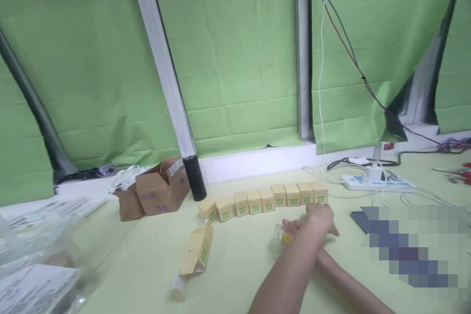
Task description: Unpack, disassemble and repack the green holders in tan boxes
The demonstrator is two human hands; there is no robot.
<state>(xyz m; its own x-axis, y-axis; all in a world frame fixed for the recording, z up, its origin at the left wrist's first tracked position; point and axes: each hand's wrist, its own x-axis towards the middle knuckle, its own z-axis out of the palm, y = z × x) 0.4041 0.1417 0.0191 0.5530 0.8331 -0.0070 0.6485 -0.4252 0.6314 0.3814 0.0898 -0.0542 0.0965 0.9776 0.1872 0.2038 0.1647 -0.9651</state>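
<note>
At the near left edge of the table (132, 274), a clear plastic bag (83, 274) lies with printed papers (40, 282) on or in it. To its right, a whitish roll (179, 288) meets the near end of an opened yellow carton (193, 253), which lies on its side.

The person's arms cross, the left forearm (290, 270) uppermost. The right hand (292, 226) is at a clear jar (276, 241) with a yellow patch, on the table short of the boxes; its fingers appear to touch the jar, but blur and the forearm prevent telling how firm the grip is. The left hand (321, 214) is bent over just before the right end of a row of small yellow boxes (254, 202); whether its grip holds anything cannot be told.

Nine boxes stand in the row, green labels facing the person. Right of the hands, a dark flat object (359, 221) is partly covered by a pixelated patch. Farther back are an open cardboard box (162, 198), a black cylinder (195, 179) and a white power strip (379, 184). Green blinds (243, 59) cover the windows behind.
</note>
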